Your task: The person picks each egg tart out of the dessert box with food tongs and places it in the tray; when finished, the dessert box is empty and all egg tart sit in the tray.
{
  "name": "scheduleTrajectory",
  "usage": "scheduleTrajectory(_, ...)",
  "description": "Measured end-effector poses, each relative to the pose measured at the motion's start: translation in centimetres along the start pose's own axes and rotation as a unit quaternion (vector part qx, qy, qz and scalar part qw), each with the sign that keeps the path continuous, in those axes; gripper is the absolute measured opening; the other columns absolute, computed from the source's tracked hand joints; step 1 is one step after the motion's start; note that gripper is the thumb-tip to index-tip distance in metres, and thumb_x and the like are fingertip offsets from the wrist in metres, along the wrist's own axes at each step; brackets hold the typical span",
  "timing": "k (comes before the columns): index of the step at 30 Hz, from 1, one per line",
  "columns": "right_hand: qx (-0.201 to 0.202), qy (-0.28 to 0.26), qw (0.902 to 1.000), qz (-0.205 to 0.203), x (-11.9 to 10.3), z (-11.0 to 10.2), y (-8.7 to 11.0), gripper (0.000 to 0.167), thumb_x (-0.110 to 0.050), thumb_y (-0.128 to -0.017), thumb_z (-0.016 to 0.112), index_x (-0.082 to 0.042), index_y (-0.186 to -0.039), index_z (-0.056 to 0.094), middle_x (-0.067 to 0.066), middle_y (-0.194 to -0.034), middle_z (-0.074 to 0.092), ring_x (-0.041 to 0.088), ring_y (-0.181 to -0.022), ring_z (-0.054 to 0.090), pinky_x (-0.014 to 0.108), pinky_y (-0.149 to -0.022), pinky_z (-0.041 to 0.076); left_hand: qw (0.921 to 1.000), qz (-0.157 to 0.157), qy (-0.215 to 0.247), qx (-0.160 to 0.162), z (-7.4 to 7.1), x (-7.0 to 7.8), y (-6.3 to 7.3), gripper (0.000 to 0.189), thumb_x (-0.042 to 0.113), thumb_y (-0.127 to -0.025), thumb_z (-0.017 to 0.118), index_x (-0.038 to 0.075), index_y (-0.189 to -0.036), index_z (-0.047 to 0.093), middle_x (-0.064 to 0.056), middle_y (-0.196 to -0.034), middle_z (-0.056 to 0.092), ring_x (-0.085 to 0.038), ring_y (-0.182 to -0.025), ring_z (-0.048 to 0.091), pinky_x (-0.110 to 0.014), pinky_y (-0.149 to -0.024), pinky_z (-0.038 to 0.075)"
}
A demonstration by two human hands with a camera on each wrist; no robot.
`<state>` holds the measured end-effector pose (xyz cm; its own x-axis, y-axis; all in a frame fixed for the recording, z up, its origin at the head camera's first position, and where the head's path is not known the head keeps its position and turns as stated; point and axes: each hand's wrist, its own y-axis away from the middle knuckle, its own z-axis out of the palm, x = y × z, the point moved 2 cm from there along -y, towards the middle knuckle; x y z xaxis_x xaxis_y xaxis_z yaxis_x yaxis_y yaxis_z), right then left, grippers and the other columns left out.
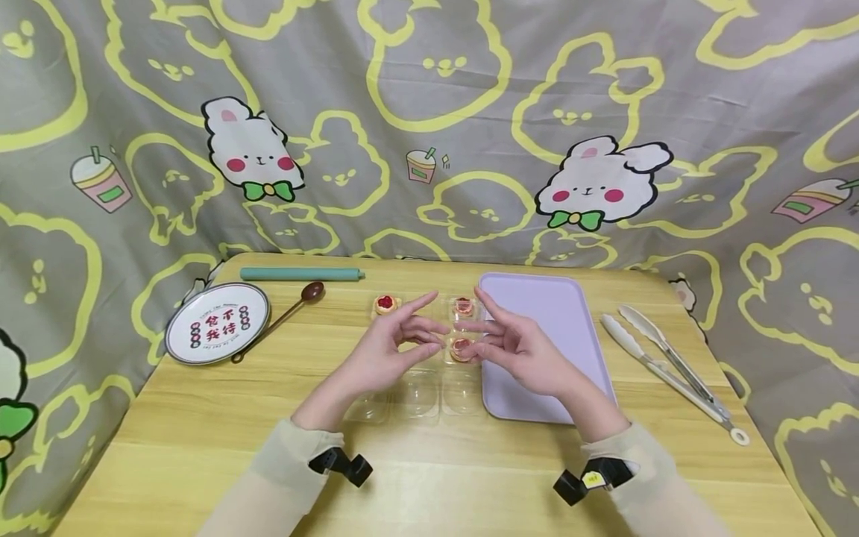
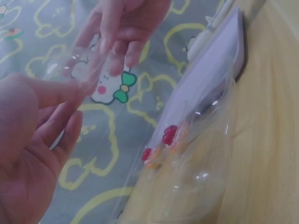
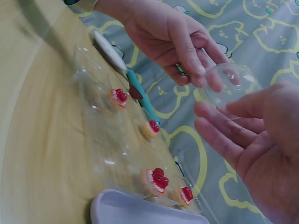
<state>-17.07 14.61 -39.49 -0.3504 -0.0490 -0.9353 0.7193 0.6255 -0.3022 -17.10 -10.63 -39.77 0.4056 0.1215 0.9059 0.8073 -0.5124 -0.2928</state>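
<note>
Between both hands, raised above the table, is a small clear plastic dome lid. My left hand pinches one edge of it with thumb and fingers, and my right hand pinches the opposite edge. In the left wrist view the lid is partly covered by fingers. Below lies a clear plastic tray with rounded compartments. Several small tarts with red cherries sit in its far part, among them one tart at the far left and another near my right fingertips.
A lilac tray lies to the right, and metal tongs beyond it. On the left are a white plate and a brown long-handled spoon. The green rolling pin lies along the back edge, before a patterned curtain.
</note>
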Motion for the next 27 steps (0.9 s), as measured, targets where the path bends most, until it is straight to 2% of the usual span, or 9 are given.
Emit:
scheduleTrajectory(2, 0.008, 0.009, 0.9999, 0.008, 0.07, 0.23, 0.09, 0.075, 0.015, -0.103, 0.054, -0.008, -0.168, 0.025, 0.028, -0.145, 0.059, 0.04, -0.109, 0.073, 0.049, -0.091, 0.061, 0.9998, 0.004, -0.019, 0.001, 0.03, 0.02, 0.04, 0.065, 0.001, -0.1, 0.071, 0.007, -0.159, 0.046, -0.006, -0.125, 0.075, -0.018, -0.108, 0.074, -0.036, -0.098, 0.058)
scheduleTrajectory(6, 0.027, 0.04, 0.9983, 0.032, 0.17, 0.54, 0.17, 0.047, 0.005, -0.107, 0.054, 0.004, -0.154, 0.05, 0.021, -0.139, 0.066, 0.035, -0.116, 0.071, 0.045, -0.096, 0.06, 0.9977, 0.016, -0.065, 0.01, 0.08, -0.04, 0.13, 0.04, 0.004, -0.102, 0.07, 0.004, -0.142, 0.066, -0.007, -0.124, 0.076, -0.019, -0.113, 0.073, -0.037, -0.097, 0.059)
scheduleTrajectory(10, 0.046, 0.074, 0.9949, 0.052, 0.28, 0.58, 0.4, 0.038, -0.002, -0.108, 0.057, 0.003, -0.145, 0.061, 0.016, -0.139, 0.067, 0.036, -0.132, 0.061, 0.036, -0.109, 0.051, 0.9952, 0.022, -0.088, 0.035, 0.1, -0.21, 0.22, 0.027, 0.004, -0.102, 0.07, 0.006, -0.128, 0.076, -0.006, -0.133, 0.072, -0.021, -0.122, 0.068, -0.041, -0.106, 0.054)
scheduleTrajectory(12, 0.053, 0.084, 0.9934, 0.058, 0.41, 0.54, 0.51, 0.039, -0.004, -0.109, 0.057, 0.001, -0.147, 0.06, 0.015, -0.139, 0.067, 0.034, -0.136, 0.058, 0.03, -0.113, 0.045, 0.9947, 0.016, -0.089, 0.048, 0.12, -0.35, 0.25, 0.026, 0.004, -0.101, 0.07, 0.008, -0.126, 0.078, -0.006, -0.135, 0.071, -0.021, -0.123, 0.068, -0.039, -0.106, 0.053)
scheduleTrajectory(14, 0.054, 0.078, 0.9936, 0.062, 0.57, 0.53, 0.6, 0.04, -0.004, -0.109, 0.056, 0.001, -0.149, 0.058, 0.017, -0.132, 0.071, 0.037, -0.132, 0.061, 0.028, -0.114, 0.043, 0.9956, 0.008, -0.078, 0.052, 0.18, -0.52, 0.25, 0.025, 0.003, -0.101, 0.07, 0.008, -0.124, 0.079, -0.006, -0.132, 0.072, -0.02, -0.119, 0.07, -0.037, -0.102, 0.056)
scheduleTrajectory(18, 0.043, 0.056, 0.9955, 0.063, 0.85, 0.64, 0.6, 0.042, -0.005, -0.111, 0.053, 0.002, -0.152, 0.053, 0.018, -0.122, 0.075, 0.045, -0.116, 0.069, 0.034, -0.107, 0.052, 0.9974, 0.002, -0.057, 0.044, 0.32, -0.83, 0.21, 0.027, 0.002, -0.102, 0.069, 0.005, -0.128, 0.076, -0.009, -0.122, 0.076, -0.019, -0.108, 0.075, -0.033, -0.093, 0.06)
scheduleTrajectory(23, 0.016, 0.013, 0.9985, 0.05, 0.89, 0.73, 0.67, 0.055, 0.004, -0.104, 0.06, 0.009, -0.156, 0.042, 0.023, -0.147, 0.059, 0.045, -0.123, 0.065, 0.036, -0.102, 0.056, 0.9984, -0.015, -0.053, 0.009, 0.31, -0.88, 0.45, 0.048, 0.01, -0.095, 0.08, 0.004, -0.142, 0.067, -0.009, -0.133, 0.072, -0.022, -0.114, 0.073, -0.035, -0.099, 0.058)
scheduleTrajectory(27, 0.0, 0.013, 0.9989, 0.045, 0.9, 0.79, 0.7, 0.067, 0.004, -0.1, 0.068, 0.008, -0.159, 0.037, 0.024, -0.154, 0.052, 0.037, -0.123, 0.067, 0.038, -0.101, 0.057, 0.998, -0.036, -0.051, -0.007, 0.19, -0.7, 0.63, 0.062, 0.022, -0.093, 0.085, 0.008, -0.148, 0.061, -0.004, -0.136, 0.07, -0.024, -0.119, 0.071, -0.036, -0.104, 0.055)
